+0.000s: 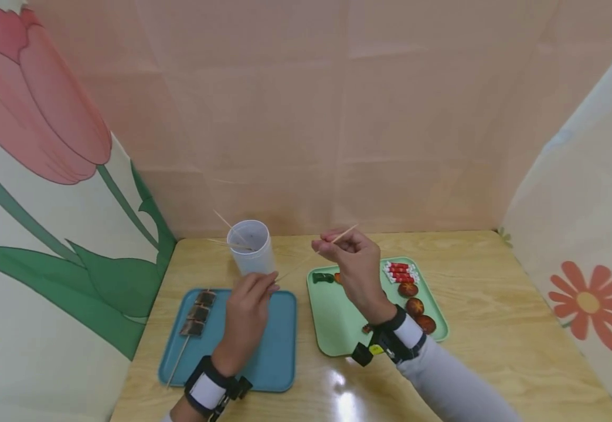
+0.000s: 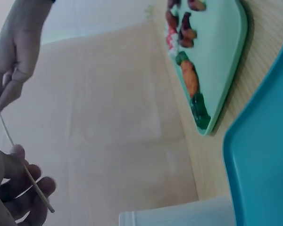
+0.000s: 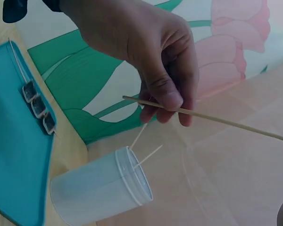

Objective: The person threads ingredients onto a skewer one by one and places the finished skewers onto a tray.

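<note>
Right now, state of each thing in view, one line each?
Held stick: bare, slanted
Left hand: pinching held stick
Right hand: pinching held stick
White cup: upright, uncovered, two sticks inside
Loaded skewer: threaded, lying on blue tray
Blue tray: partly bare
Green tray: holds food-like pieces, partly bare

Left tray (image 1: 281,351) is sitting on table (image 1: 496,305), loaded skewer (image 1: 199,313) lying along its left side. Cup (image 1: 258,262) is standing behind, two sticks (image 1: 222,218) leaning in it. Right tray (image 1: 332,322) is holding food pieces (image 1: 414,306). Held stick (image 3: 226,122) is running between left hand (image 1: 248,313) and right hand (image 1: 360,269).
</note>
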Tool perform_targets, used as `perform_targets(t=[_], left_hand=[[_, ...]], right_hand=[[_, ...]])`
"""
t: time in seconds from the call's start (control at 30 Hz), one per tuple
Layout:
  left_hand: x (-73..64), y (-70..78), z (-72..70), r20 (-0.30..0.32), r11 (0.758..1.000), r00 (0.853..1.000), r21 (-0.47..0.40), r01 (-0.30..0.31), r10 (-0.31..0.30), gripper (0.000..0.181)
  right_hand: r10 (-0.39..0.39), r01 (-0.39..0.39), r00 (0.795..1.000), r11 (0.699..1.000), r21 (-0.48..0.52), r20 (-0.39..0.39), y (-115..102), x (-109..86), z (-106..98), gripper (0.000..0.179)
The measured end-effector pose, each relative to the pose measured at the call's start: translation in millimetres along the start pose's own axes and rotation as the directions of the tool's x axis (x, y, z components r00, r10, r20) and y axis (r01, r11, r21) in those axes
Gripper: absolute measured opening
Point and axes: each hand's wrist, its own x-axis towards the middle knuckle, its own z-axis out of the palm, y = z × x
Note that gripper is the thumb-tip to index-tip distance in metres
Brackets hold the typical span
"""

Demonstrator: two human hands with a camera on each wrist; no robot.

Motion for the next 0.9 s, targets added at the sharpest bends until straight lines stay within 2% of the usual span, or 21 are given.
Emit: perform_targets(t=[0.23, 0.33, 0.4, 0.43, 0.5, 0.53, 0.6, 0.63, 0.7, 0.77, 0.8, 0.87, 0.9], left_hand=[[-2.0, 2.2, -0.9, 0.106, 0.999, 0.993, -0.009, 0.05, -0.049, 0.016], [-2.6, -0.3, -2.7, 0.121, 0.997, 0.99, -0.023, 0.07, -0.067, 0.016], [-3.3, -3.4, -4.3, 0.113, 0.996, 0.99, -0.025, 0.082, -0.079, 0.017], [-4.0, -5.5, -5.3, 0.104, 0.996, 0.991, -0.022, 0.087, -0.084, 0.018], [-5.6, -9.7, -7.9, 0.08, 0.995, 0.992, -0.025, 0.098, -0.096, 0.02], [-6.8, -12.1, -9.2, 0.065, 0.994, 0.993, -0.031, 0.103, -0.1, 0.022], [-9.4, -16.5, -11.7, 0.037, 0.994, 0.994, -0.041, 0.103, -0.102, 0.025], [-11.0, -18.7, -12.7, 0.026, 0.993, 0.994, -0.053, 0.104, -0.103, 0.026], [-14.0, -22.2, -14.7, 0.002, 0.993, 0.995, -0.067, 0.096, -0.096, 0.028], [-16.7, -25.0, -15.8, -0.013, 0.994, 0.996, -0.059, 0.086, -0.087, 0.028], [-18.0, -26.0, -16.2, -0.017, 0.995, 0.996, -0.056, 0.087, -0.088, 0.028], [-20.0, -27.2, -17.0, -0.019, 0.994, 0.995, -0.043, 0.099, -0.1, 0.027], [-20.7, -27.2, -17.6, -0.015, 0.993, 0.994, -0.038, 0.109, -0.11, 0.026]], right_hand=[[-0.012, 0.012, 0.999, 1.0, -0.01, 0.035, 5, -10.4, -10, 0.016], [-0.015, 0.025, 0.997, 0.991, -0.132, 0.076, 8, -13.9, -22, 0.021], [0.006, 0.02, 0.995, 0.961, -0.277, 0.095, 12, -15.3, -35, 0.026], [0.025, 0.012, 0.995, 0.93, -0.367, 0.097, 14, -15.7, -43, 0.028], [0.089, -0.025, 0.992, 0.842, -0.54, 0.092, 18, -16.2, -59, 0.031], [0.131, -0.045, 0.987, 0.785, -0.618, 0.095, 21, -16.5, -68, 0.032], [0.216, -0.061, 0.971, 0.635, -0.77, 0.101, 28, -18.4, -86, 0.033], [0.253, -0.042, 0.96, 0.546, -0.837, 0.117, 33, -20.0, -95, 0.033], [0.322, 0.026, 0.933, 0.389, -0.921, 0.163, 42, -24.8, -112, 0.033], [0.36, 0.104, 0.912, 0.254, -0.961, 0.194, 52, -31.3, -127, 0.034], [0.377, 0.13, 0.904, 0.204, -0.97, 0.2, 56, -35.2, -133, 0.036], [0.402, 0.145, 0.896, 0.141, -0.979, 0.191, 64, -43.0, -144, 0.037], [0.411, 0.147, 0.893, 0.119, -0.982, 0.183, 67, -47.1, -148, 0.037]])
